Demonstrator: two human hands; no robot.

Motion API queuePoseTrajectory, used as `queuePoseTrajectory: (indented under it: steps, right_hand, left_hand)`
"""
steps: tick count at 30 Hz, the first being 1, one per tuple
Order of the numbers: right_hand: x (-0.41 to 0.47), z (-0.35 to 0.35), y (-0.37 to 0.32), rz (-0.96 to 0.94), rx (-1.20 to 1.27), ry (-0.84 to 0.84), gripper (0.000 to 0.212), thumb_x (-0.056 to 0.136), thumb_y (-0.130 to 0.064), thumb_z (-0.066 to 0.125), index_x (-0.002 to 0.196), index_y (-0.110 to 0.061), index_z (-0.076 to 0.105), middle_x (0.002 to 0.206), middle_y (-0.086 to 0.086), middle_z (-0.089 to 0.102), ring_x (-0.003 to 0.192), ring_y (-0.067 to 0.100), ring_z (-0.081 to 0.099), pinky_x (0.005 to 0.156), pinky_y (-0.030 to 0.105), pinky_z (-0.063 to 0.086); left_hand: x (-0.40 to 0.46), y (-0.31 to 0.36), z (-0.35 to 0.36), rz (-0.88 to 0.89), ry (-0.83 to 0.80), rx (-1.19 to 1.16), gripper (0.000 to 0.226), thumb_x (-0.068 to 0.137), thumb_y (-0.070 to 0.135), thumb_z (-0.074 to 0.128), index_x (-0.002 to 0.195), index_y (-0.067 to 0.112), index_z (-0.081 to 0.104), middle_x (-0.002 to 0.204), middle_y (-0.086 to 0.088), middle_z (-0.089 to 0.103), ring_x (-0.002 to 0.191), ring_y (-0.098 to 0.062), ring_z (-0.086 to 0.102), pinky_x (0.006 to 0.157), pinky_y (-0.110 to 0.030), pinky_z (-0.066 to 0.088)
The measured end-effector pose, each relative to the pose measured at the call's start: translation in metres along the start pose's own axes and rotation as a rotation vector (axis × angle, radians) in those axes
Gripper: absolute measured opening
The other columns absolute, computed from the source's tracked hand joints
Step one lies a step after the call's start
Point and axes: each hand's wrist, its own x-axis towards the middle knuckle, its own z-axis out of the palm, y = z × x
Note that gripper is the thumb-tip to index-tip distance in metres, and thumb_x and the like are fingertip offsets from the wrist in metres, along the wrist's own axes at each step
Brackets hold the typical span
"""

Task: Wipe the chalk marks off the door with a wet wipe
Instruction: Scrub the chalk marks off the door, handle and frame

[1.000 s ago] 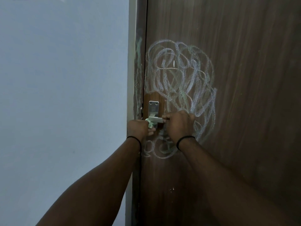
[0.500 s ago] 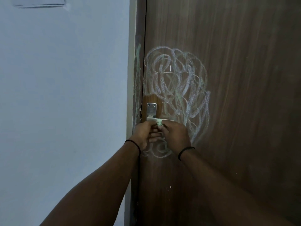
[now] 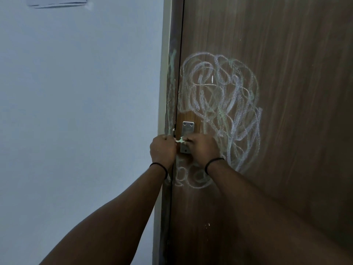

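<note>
Brown door is carrying looping chalk marks, spreading above, right of and below the metal plate. Left hand and right hand are meeting in front of the plate, both pinching a small pale wipe stretched between them.

Matt wood-grain door, brushed-metal plate

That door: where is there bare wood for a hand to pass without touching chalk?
Bare wood lies right of the chalk scribble, out to the door edge, above it, and below the loops under the wrists. Crowded: around the metal plate, where the left hand and right hand pinch the wet wipe.
</note>
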Motion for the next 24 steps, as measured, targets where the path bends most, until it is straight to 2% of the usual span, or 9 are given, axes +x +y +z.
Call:
queuePoseTrajectory:
  steps: [3,6,9,11,13,15,18,21,24]
  right_hand:
    - [-0.005,-0.007,0.009,-0.058,0.001,-0.020,0.019,0.090,-0.019,0.066,0.106,-0.022,0.076,0.109,0.000,0.075,0.099,0.021,0.069,0.088,0.039,0.054]
    - [-0.021,-0.021,0.029,-0.056,-0.007,0.087,0.019,0.086,-0.016,0.070,0.103,-0.022,0.077,0.102,0.000,0.076,0.089,0.021,0.071,0.081,0.036,0.057]
    - [-0.030,-0.035,0.045,0.116,0.058,0.085,0.019,0.088,-0.019,0.070,0.104,-0.027,0.076,0.098,-0.006,0.076,0.082,0.007,0.069,0.078,0.020,0.054]
    - [-0.028,-0.039,0.045,0.249,0.159,0.074,0.016,0.088,-0.023,0.070,0.102,-0.025,0.077,0.088,-0.012,0.075,0.075,-0.001,0.064,0.068,0.010,0.048]
    - [-0.024,-0.042,0.040,0.362,0.254,0.100,0.011,0.088,-0.022,0.070,0.094,-0.021,0.078,0.076,-0.013,0.071,0.067,0.000,0.061,0.057,0.009,0.041]
    - [-0.018,-0.042,0.037,0.536,0.430,0.168,0.011,0.089,-0.018,0.068,0.094,-0.013,0.077,0.081,-0.004,0.072,0.071,0.007,0.064,0.058,0.011,0.047]
    - [-0.019,-0.034,0.028,0.907,1.021,0.251,0.021,0.097,-0.007,0.055,0.114,0.002,0.064,0.107,0.015,0.070,0.088,0.026,0.071,0.071,0.026,0.060]
    - [-0.027,-0.022,0.014,1.062,1.318,0.216,0.025,0.104,-0.010,0.036,0.116,-0.008,0.058,0.109,0.014,0.071,0.072,0.020,0.073,0.067,0.029,0.057]
    - [-0.027,-0.013,0.006,1.095,1.479,0.255,0.034,0.105,-0.011,0.026,0.115,-0.009,0.058,0.105,0.013,0.071,0.060,0.018,0.072,0.063,0.028,0.055]
  left_hand:
    - [0.001,-0.006,0.003,0.030,0.013,0.072,0.032,0.091,0.020,0.047,0.077,0.005,0.071,0.076,-0.013,0.070,0.077,-0.031,0.066,0.075,-0.047,0.056]
    - [0.000,-0.011,0.008,0.079,-0.016,0.147,0.031,0.095,0.020,0.047,0.080,0.005,0.071,0.080,-0.010,0.070,0.078,-0.027,0.065,0.071,-0.036,0.054]
    - [-0.003,-0.013,0.012,0.155,-0.078,0.200,0.028,0.095,0.021,0.050,0.081,0.012,0.073,0.077,-0.004,0.069,0.070,-0.014,0.061,0.058,-0.025,0.046]
    - [-0.003,-0.013,0.014,0.177,-0.116,0.213,0.025,0.093,0.021,0.051,0.085,0.019,0.074,0.074,0.005,0.067,0.069,-0.008,0.058,0.056,-0.022,0.042]
    - [-0.003,-0.012,0.015,0.187,-0.132,0.232,0.023,0.094,0.022,0.052,0.091,0.021,0.075,0.071,0.014,0.063,0.070,-0.006,0.058,0.055,-0.020,0.040]
    - [-0.004,-0.012,0.015,0.189,-0.145,0.241,0.024,0.095,0.023,0.052,0.097,0.020,0.075,0.071,0.015,0.062,0.071,-0.006,0.058,0.056,-0.020,0.039]
    - [-0.005,-0.011,0.012,0.192,-0.177,0.250,0.026,0.095,0.021,0.051,0.107,0.018,0.074,0.083,0.005,0.068,0.076,-0.009,0.060,0.063,-0.023,0.045]
    - [-0.004,-0.008,0.010,0.191,-0.204,0.253,0.027,0.095,0.018,0.051,0.110,0.017,0.073,0.098,-0.004,0.072,0.088,-0.019,0.063,0.077,-0.029,0.051]
    - [-0.005,-0.005,0.008,0.195,-0.213,0.255,0.028,0.094,0.012,0.051,0.112,0.014,0.072,0.107,-0.007,0.072,0.092,-0.018,0.062,0.081,-0.026,0.049]
